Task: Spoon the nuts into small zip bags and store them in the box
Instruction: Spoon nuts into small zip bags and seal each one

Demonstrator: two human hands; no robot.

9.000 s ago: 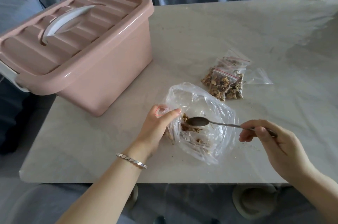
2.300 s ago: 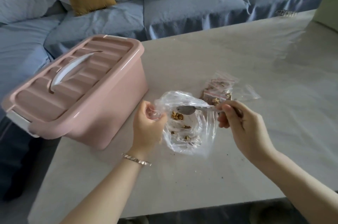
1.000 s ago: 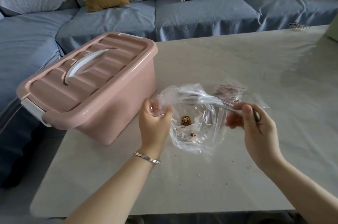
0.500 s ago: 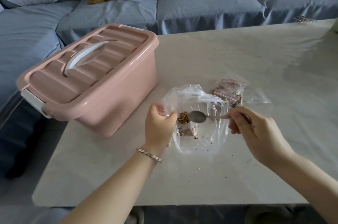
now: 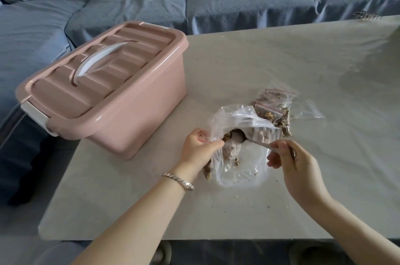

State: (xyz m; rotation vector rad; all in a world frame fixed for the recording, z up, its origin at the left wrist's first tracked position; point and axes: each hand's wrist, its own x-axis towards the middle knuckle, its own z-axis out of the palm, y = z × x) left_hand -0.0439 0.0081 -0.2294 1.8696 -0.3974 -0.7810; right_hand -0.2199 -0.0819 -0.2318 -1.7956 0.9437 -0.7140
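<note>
Over the table (image 5: 270,59), the left hand (image 5: 200,149) pinches a small zip bag (image 5: 205,138) by its mouth; the right hand (image 5: 291,162) pinches a spoon (image 5: 239,136), bowl pointing left, just beside that mouth.

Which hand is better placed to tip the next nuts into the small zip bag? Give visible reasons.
Right. The right hand grips the spoon, whose bowl sits at the mouth of the small zip bag; the left hand is busy pinching that bag's top.

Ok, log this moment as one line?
left hand: pinches small zip bag | right hand: holds spoon at bag mouth | pink box: lid on | filled zip bags: on table
</note>
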